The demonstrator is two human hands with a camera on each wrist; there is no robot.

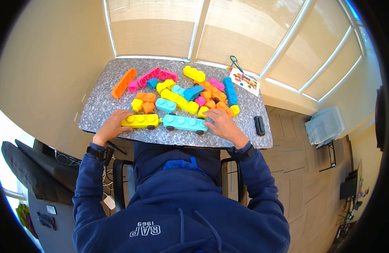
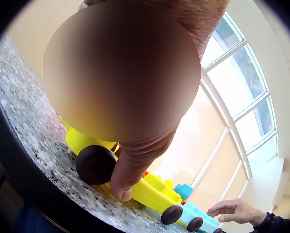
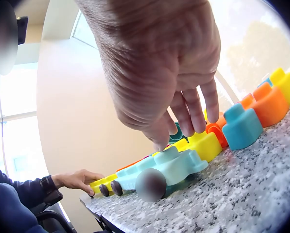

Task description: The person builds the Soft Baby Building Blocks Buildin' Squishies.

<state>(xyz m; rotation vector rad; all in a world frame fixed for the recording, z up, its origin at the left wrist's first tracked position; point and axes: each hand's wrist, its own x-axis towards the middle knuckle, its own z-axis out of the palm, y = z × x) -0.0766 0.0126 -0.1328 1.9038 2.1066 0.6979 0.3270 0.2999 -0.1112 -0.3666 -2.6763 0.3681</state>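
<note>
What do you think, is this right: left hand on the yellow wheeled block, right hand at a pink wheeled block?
Not pink: the right hand is at a light blue wheeled block, as the head view shows. The left hand on the yellow wheeled block stands.

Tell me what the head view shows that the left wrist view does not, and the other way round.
Only the head view: the picture card at the back of the table, the black case near its right edge, and the chair armrest.

Only the left wrist view: the yellow wagon's outer wheel beside the left thumb; the hand covers it in the head view.

Both: the left hand gripping the yellow wagon, and the right hand at the far end of the light blue wagon.
</note>
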